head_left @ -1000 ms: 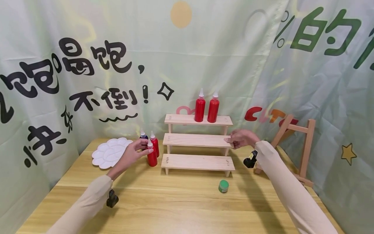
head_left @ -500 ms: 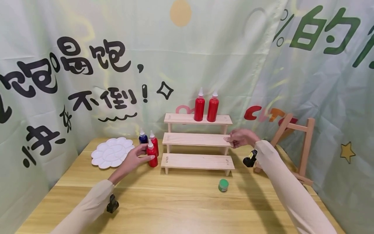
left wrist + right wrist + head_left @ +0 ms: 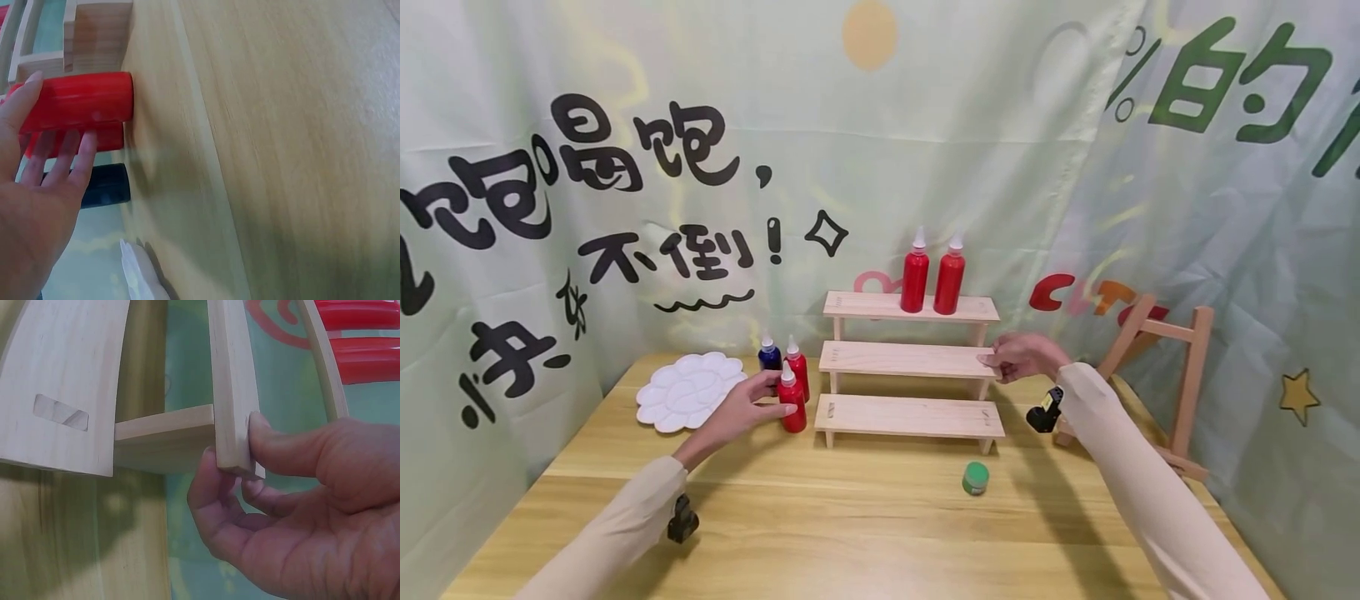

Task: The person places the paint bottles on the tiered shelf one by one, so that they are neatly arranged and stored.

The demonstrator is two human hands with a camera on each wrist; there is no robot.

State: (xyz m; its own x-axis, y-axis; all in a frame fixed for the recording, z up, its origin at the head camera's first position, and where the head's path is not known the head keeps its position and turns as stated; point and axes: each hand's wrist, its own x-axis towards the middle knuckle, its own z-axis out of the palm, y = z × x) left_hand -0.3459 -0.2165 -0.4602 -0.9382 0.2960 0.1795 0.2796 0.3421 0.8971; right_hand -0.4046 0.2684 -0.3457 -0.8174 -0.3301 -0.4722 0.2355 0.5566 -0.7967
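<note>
My left hand point(image 3: 741, 410) holds the front red squeeze bottle point(image 3: 793, 395), thumb on its near side and fingers behind it. In the left wrist view this bottle point(image 3: 87, 100) stands upright close to the table. Right behind it are another red bottle point(image 3: 798, 371) and a dark blue bottle point(image 3: 768, 357). My right hand point(image 3: 1024, 357) pinches the right end of the middle step of a three-step wooden rack point(image 3: 895, 359). The right wrist view shows the thumb on top of that board point(image 3: 234, 394) and curled fingers beneath. Two red bottles point(image 3: 914, 282) with white nozzles stand on the top step.
A white flower-shaped palette point(image 3: 688, 392) lies at the back left, beside the blue bottle. In front of the rack sits a small green-lidded jar point(image 3: 975, 478). A wooden easel point(image 3: 1183, 392) stands at the right. Printed cloth point(image 3: 925, 150) hangs behind and around the table point(image 3: 850, 533).
My left hand has moved lower on the front red bottle and taken hold of it. That bottle has shifted slightly toward me, away from the one behind. The right hand keeps its place.
</note>
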